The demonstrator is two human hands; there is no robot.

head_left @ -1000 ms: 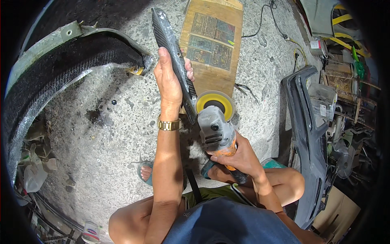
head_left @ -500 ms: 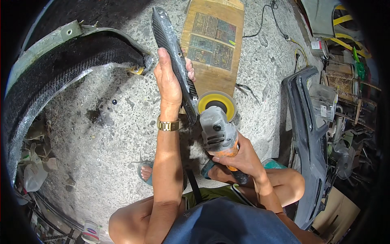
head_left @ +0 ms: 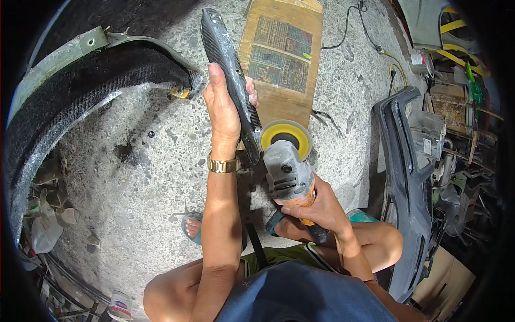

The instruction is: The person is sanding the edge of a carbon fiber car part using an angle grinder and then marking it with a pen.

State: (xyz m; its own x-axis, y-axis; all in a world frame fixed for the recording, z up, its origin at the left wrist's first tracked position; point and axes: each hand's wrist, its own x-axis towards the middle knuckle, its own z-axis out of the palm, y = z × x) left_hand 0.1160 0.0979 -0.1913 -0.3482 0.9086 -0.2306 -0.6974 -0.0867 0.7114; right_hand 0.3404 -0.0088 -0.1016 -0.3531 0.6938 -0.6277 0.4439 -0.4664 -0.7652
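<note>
A long, narrow carbon-fibre panel [head_left: 228, 53] is gripped in my left hand [head_left: 222, 110], thumb on the near face and fingertips curled round its right side. It stands tilted, its lower end close to my right hand's tool. My right hand [head_left: 324, 209] is wrapped round the orange and grey body of an angle grinder [head_left: 289, 172]. The grinder's round yellow disc [head_left: 294, 130] looks blurred, as if spinning, and its left edge meets or nearly meets the panel's right edge near the lower end; I cannot tell whether they touch.
Under the disc and panel lies a wooden board [head_left: 279, 102] on the concrete floor [head_left: 161, 177]. A large curved black moulded part [head_left: 91, 80] arches at the left. Along the right stand a long grey bumper-like part [head_left: 405, 177] and piled scrap. A dark cable [head_left: 343, 43] runs at the far side.
</note>
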